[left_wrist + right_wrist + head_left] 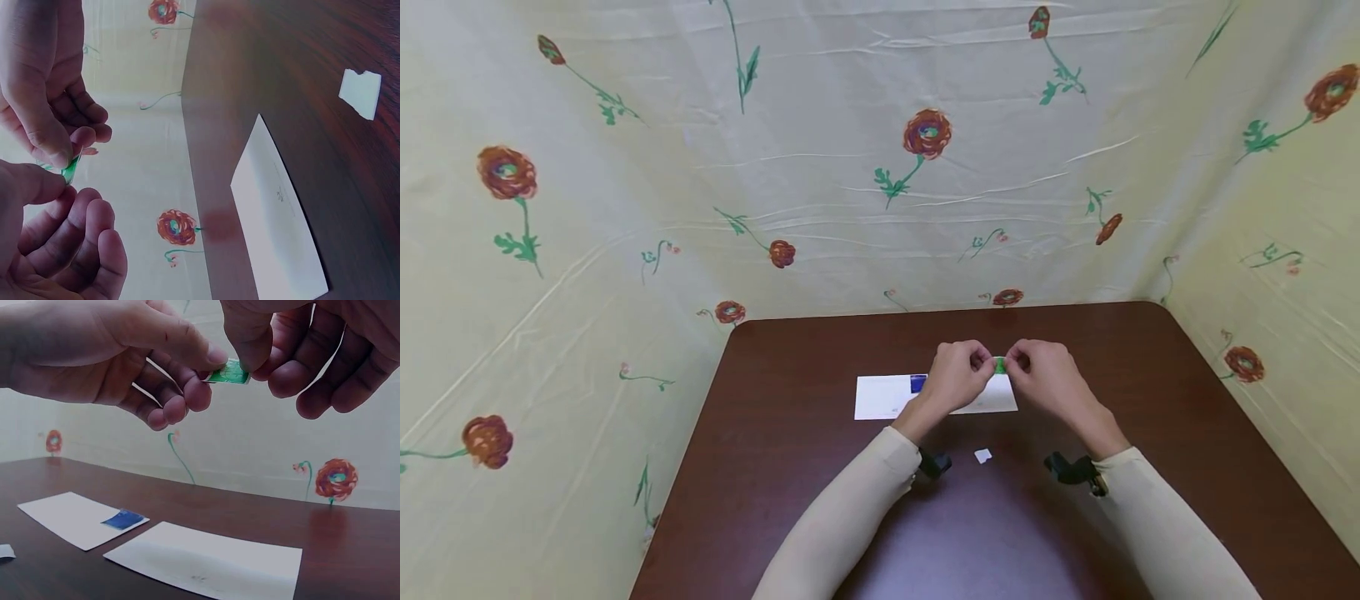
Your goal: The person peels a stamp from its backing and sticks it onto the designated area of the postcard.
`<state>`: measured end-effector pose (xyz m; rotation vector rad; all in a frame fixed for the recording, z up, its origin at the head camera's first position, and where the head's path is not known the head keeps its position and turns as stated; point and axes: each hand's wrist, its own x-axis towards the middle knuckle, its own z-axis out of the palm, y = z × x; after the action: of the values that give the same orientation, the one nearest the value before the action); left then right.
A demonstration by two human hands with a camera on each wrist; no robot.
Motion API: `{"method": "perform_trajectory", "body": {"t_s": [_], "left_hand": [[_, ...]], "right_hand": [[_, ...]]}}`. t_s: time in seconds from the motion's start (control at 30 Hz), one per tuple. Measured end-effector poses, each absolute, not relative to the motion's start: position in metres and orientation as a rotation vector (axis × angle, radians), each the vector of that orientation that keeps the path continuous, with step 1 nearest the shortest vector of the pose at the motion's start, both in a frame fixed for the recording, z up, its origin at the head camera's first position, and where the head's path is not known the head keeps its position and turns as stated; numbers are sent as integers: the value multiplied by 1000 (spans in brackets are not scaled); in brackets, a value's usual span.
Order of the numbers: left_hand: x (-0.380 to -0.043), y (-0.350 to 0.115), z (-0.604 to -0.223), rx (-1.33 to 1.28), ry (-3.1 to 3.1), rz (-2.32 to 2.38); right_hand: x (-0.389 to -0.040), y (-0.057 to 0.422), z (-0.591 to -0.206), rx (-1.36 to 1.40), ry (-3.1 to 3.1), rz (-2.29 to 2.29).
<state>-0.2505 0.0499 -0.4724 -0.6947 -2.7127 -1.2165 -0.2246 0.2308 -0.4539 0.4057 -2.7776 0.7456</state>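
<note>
Between both hands, raised above the table, is a small green stamp (pixel 230 372) with a pale edge. My left hand (pixel 957 375) pinches one side of it between thumb and index finger. The opposite side is pinched by my right hand (pixel 1051 379); its other fingers curl loosely in the right wrist view. Fingertips cover both ends of the stamp. Below lie two white envelopes side by side. The left envelope (pixel 72 519) carries a blue stamp (pixel 124 519) at its upper right corner. On the right envelope (pixel 212 559) only faint small print shows.
A small torn white paper scrap (pixel 982 456) lies on the dark brown table (pixel 790 467), nearer to me than the envelopes. A flowered curtain (pixel 835 167) surrounds the table's back and sides. Each wrist wears a black camera strap (pixel 1071 469).
</note>
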Motion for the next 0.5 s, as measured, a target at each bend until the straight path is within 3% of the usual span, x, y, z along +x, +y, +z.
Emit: {"method": "perform_trajectory", "body": {"t_s": [0.5], "left_hand": [[-262,70,-487,-460,-2806,-1234]], "right_hand": [[-241,243,-469,309,-2878,794]]}}
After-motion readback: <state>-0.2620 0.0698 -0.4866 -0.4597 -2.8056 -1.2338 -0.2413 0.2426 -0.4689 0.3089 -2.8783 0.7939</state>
